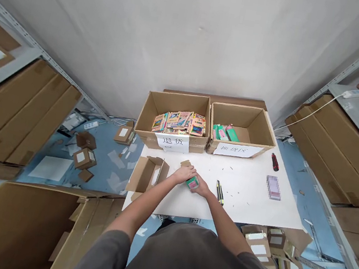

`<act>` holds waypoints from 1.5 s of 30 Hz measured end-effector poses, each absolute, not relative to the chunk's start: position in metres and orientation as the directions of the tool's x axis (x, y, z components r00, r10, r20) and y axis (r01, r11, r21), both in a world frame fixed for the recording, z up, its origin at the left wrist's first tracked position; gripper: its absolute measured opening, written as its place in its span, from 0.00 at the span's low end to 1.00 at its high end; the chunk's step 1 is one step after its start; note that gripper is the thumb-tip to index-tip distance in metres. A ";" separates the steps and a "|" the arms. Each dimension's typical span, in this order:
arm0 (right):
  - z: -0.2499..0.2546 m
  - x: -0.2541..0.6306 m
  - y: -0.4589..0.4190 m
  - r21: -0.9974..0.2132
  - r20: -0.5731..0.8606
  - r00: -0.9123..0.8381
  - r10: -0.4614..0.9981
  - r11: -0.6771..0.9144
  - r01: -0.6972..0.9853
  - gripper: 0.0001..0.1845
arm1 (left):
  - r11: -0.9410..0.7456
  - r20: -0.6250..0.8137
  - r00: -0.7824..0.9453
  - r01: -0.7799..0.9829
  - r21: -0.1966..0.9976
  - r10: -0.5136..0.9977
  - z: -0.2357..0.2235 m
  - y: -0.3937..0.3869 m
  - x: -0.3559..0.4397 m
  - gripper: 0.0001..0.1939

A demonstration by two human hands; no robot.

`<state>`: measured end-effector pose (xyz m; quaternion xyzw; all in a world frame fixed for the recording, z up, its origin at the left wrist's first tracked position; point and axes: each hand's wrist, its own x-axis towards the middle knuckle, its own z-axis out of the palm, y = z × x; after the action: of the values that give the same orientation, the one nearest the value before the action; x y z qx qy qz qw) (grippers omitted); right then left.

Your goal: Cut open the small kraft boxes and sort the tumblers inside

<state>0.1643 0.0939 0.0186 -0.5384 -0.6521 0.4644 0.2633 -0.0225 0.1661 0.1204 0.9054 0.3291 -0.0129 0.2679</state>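
Note:
A small green and pink box is between my hands, low over the white tabletop. My left hand closes over its left side, and my right hand grips it from the right. A bit of brown cardboard sticks out beyond my left fingers; whether it belongs to the box is hidden. To the left stands an opened cardboard box with raised flaps and something white inside. Right of my right hand lie yellow and black box cutters, close together.
At the back, one labelled carton holds many colourful flat packs; the labelled carton beside it holds several green boxes. A red and black knife and a blurred purple item lie right. A large open carton stands lower left.

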 end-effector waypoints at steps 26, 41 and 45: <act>0.020 0.164 0.064 -0.914 -0.339 -0.157 0.928 -0.285 0.289 0.51 | 0.002 -0.170 0.327 0.457 0.889 0.930 0.078 0.087 -0.041 0.29; 0.067 0.166 0.046 -0.942 -0.123 0.056 0.991 -0.134 0.308 0.26 | -0.010 -0.239 0.386 0.542 0.840 0.891 0.066 0.076 -0.044 0.48; 0.064 0.175 0.044 -0.908 -0.094 -0.039 0.995 -0.070 0.412 0.20 | -0.003 -0.251 0.382 0.555 0.832 0.889 0.064 0.075 -0.044 0.48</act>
<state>0.1753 0.0440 0.0640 -0.5997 -0.5866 0.4187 0.3477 -0.0444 0.0749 0.0639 0.6856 0.5265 0.1778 0.4703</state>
